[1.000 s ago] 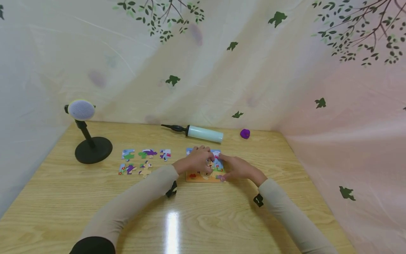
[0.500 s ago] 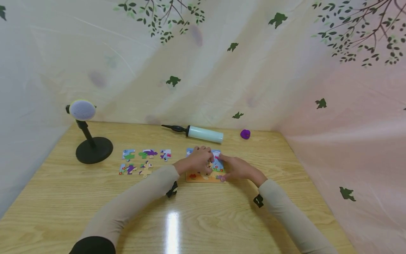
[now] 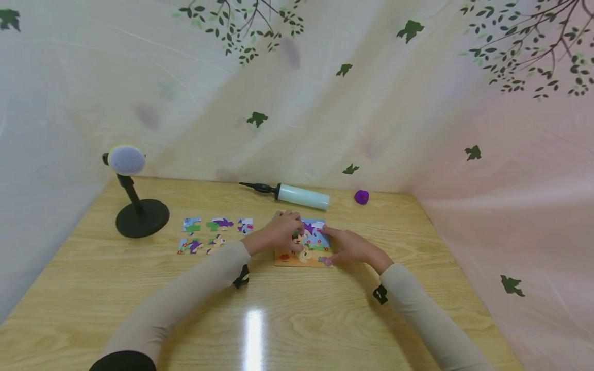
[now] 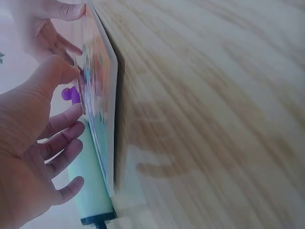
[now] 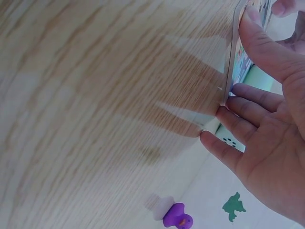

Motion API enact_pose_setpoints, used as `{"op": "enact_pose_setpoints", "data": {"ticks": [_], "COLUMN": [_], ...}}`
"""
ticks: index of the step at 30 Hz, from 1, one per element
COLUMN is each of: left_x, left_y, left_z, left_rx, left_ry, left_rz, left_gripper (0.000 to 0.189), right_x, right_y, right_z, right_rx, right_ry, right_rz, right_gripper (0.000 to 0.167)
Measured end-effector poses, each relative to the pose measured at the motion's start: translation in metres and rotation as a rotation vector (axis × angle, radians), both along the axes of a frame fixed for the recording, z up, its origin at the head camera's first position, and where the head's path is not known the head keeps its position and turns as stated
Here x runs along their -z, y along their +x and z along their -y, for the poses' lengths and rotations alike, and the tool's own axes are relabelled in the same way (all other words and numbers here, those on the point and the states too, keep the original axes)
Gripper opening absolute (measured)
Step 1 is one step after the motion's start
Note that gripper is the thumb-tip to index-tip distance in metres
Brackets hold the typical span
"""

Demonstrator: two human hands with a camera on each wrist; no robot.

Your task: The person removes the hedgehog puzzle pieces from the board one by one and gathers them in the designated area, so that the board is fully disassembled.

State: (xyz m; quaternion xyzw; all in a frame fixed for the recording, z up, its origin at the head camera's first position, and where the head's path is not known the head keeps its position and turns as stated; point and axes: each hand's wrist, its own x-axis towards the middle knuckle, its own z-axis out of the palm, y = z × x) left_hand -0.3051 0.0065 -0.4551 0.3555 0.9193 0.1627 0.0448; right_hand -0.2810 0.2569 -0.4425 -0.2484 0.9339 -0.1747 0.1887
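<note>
A: Position of the puzzle board (image 3: 297,260)?

B: On the tabletop (image 3: 297,319), toward its far edge, with both grips at it.

A: Left grip (image 3: 282,229)?

B: Over the board's left part, covering its far left corner in the head view. Left wrist view: thumb and index tips apart, at opposite ends of a thin slab (image 4: 82,93) just above the board's face; remaining fingers loosely bent. Cannot tell whether the slab is pinched.

A: Right grip (image 3: 353,247)?

B: At the board's right edge. Thumb on the near right corner, fingers toward the far right corner; thumb and fingers spread apart, touching the board.

A: Loose parts?

B: 5 loose puzzle pieces (image 3: 191,224), left of the board, in 2 rows: 3 in the far row, 2 in the near row. Left sleeve (image 3: 185,288) passes close to the near row.

A: Along the tabletop's far edge?

B: Black stand (image 3: 142,218) near the far left corner, pale blue pump (image 3: 303,197) behind the board, purple duck (image 3: 361,197) toward the far right corner.
</note>
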Motion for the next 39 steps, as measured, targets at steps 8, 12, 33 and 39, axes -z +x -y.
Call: {"op": "enact_pose_setpoints", "data": {"ticks": [8,12,33,39], "left_x": [-0.004,-0.009,-0.011,-0.010], "left_y": [0.003,0.006,0.031,0.037], "left_z": [0.023,0.037,0.115,0.128], "left_rx": [-0.013,-0.021,-0.067,-0.093], "left_ry": [0.028,0.038,0.054,0.024], "left_rz": [-0.022,-0.035,-0.122,-0.087], "left_gripper": [0.035,0.033,0.026,0.027], "right_x": [0.000,0.000,0.000,0.000], "right_y": [0.002,0.002,0.001,0.001], "right_z": [-0.001,-0.001,-0.001,0.000], "right_rx": [0.011,0.005,0.017,0.018], "right_ry": [-0.003,-0.001,0.000,-0.002], "right_rz": [0.010,-0.003,0.010,0.014], "right_gripper": [0.093,0.093,0.091,0.092]}}
